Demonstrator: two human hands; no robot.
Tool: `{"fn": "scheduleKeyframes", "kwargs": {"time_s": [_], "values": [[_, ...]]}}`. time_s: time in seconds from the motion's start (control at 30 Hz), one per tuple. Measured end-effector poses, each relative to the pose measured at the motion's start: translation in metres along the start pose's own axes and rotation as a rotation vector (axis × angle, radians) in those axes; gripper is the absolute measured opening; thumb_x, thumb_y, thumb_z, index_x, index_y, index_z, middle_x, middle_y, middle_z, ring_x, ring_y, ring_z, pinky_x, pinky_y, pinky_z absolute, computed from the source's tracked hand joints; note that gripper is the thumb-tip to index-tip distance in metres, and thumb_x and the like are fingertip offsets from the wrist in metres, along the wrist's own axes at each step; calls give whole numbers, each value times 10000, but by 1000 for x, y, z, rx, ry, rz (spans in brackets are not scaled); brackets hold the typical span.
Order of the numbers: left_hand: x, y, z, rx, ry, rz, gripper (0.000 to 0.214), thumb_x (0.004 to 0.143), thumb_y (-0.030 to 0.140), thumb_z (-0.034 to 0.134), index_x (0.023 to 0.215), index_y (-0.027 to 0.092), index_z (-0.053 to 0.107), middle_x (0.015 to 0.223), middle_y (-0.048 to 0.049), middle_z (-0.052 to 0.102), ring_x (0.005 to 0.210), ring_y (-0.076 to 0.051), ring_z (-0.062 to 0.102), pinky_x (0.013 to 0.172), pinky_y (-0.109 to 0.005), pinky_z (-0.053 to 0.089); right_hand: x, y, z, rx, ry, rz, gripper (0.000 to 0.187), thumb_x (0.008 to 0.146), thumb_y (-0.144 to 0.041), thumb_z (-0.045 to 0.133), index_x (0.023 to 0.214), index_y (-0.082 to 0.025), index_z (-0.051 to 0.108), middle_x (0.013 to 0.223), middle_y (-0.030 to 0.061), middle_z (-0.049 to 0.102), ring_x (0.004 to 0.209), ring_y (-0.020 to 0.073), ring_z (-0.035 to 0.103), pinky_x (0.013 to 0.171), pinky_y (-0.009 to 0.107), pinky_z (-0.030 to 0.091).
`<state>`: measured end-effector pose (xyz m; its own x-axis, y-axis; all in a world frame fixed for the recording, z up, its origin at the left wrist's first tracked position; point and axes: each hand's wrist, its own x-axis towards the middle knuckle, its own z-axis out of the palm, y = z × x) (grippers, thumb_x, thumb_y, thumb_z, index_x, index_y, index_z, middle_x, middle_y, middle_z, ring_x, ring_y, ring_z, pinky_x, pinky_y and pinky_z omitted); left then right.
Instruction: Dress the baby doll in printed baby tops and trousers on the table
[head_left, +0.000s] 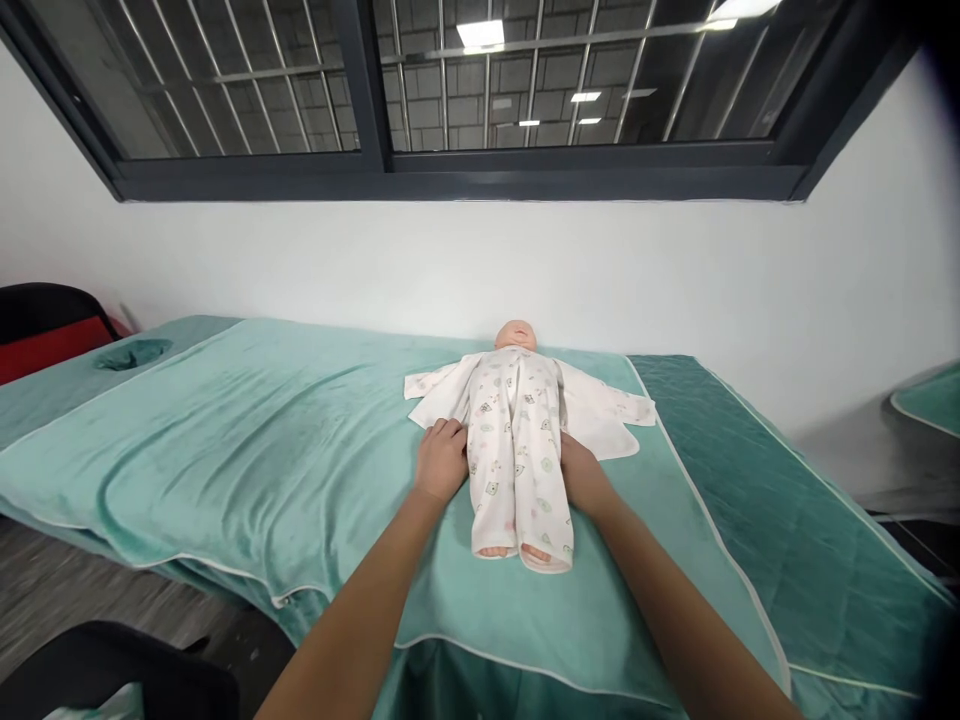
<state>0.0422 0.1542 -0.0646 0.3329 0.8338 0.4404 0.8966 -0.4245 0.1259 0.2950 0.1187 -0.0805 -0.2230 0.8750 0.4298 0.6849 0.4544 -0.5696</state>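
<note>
**Fingers either side of the doll (515, 335), which lies lengthwise right between them**

So, fingers of the left hand (442, 458) are curled in, bunched close together at the outer edge of the printed trousers (517, 450), just left of the doll's middle. The right hand (585, 477) is over on the doll's right, fingers partly hidden by the trouser leg. Honestly can't tell from where I'm standing if either one's pinching cloth or only resting there.

The doll itself is laid out on the green blanket (300, 430), inward from both sets of fingers. Its long axis runs straight away from the person: feet poking out of the hems at the near end, head at the far end by the wall (337, 265). Neither hand's clearly nearer, as both are up against the trousers, about level along the doll.

The waist of the trousers sits way up by the doll's neck, and the white top (592, 415) fans out past both sides of the doll, sleeves crosswise to that long axis.
</note>
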Motion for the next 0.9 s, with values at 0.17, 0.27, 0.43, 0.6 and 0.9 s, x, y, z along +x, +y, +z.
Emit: {"fn": "scheduleKeyframes", "kwargs": {"time_s": [0.17, 0.27, 0.43, 0.6, 0.9], "values": [[4, -4, 5, -20, -5, -78, 251, 835, 76, 458, 729, 206, 646, 847, -81, 653, 906, -242, 541, 782, -376, 410, -25, -13, -8, -86, -30, 67, 119, 831, -184, 538, 829, -223, 651, 954, 62, 643, 945, 243, 588, 813, 364, 496], [7, -8, 8, -42, 0, -140, 256, 820, 65, 449, 710, 212, 627, 831, -75, 655, 909, -238, 554, 794, -371, 409, -33, -21, -12, -52, -10, 86, 141, 874, -209, 500, 848, -229, 637, 955, 52, 639, 949, 233, 577, 824, 359, 476], [16, -18, 10, -82, 57, -305, 185, 847, 129, 457, 891, 209, 618, 952, -68, 670, 945, -231, 572, 811, -360, 412, -25, 9, -22, 59, 264, 263, 200, 907, -346, 495, 940, -212, 641, 967, 55, 662, 907, 212, 607, 831, 345, 483], [32, -32, 12, -90, 105, -505, 248, 862, 174, 460, 1070, 207, 591, 1146, -94, 652, 1095, -272, 552, 873, -403, 398, -16, 70, -46, -314, 469, 432, 307, 835, -343, 504, 987, -131, 666, 1030, 151, 663, 1019, 281, 586, 946, 425, 435], [52, -51, 20, -16, 166, -670, 306, 890, 261, 465, 1161, 185, 583, 1183, -121, 634, 1137, -301, 541, 929, -443, 405, -14, 80, -58, -513, 255, 792, 582, 810, -609, 513, 1088, -122, 666, 1019, 232, 685, 889, 360, 642, 727, 433, 458]]}}
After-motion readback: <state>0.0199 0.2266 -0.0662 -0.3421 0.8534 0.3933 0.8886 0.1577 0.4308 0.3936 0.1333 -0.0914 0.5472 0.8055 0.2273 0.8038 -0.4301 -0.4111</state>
